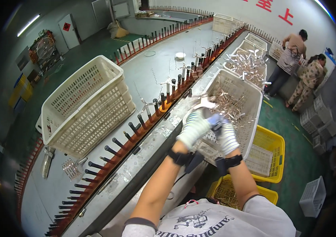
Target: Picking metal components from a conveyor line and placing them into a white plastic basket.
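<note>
Both my hands wear white knitted gloves with stripes and meet over the near end of a white crate (257, 118). My left hand (195, 128) is closed around a shiny silvery metal part (204, 103), whose bright end sticks out past the fingers. Against it, my right hand (225, 134) touches with bluish fingertips; motion smears them, so their grip is unclear. Loose thin copper-coloured and silver metal parts (229, 104) fill the crate's far portion. Black bands circle both wrists.
To the left runs a rail of black-tipped pegs (117, 142), some bearing metal parts. Stacked white crates (93, 106) stand on the grey table. Below at right are yellow crates (280, 158). Two people (292, 51) work at the far right. A coiled part (72, 169) lies near left.
</note>
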Tool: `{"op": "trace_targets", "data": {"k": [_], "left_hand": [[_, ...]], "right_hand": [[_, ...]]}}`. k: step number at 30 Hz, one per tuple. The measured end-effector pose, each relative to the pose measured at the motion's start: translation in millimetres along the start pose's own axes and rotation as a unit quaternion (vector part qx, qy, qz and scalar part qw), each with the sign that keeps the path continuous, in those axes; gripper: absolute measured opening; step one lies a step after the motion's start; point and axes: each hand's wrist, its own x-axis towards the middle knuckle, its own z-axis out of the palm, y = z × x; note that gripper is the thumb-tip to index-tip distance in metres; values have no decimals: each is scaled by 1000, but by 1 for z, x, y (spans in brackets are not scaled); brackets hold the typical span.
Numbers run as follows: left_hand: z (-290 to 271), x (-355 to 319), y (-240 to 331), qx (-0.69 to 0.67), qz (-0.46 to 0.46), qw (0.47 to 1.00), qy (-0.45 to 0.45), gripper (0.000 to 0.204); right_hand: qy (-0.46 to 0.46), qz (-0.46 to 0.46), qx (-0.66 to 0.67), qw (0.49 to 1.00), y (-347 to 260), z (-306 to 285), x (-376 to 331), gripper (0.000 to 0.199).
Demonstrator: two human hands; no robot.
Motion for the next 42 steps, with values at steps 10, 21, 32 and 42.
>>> {"op": "trace_targets", "data": {"k": [10, 21, 32, 42], "left_hand": [[-78, -63, -171, 5, 3, 859, 512, 65], [-154, -54, -140, 4, 35, 870, 491, 34], [-160, -31, -177, -36, -63, 879, 472, 25], [-134, 0, -154, 316, -56, 813, 486, 26]], "right_hand": [[122, -157, -491, 848, -20, -34, -90, 43], [72, -132, -729, 668, -11, -20, -104, 30], [74, -143, -720, 675, -9, -7, -106, 23], [79, -149, -738, 654, -15, -7, -103, 22]]}}
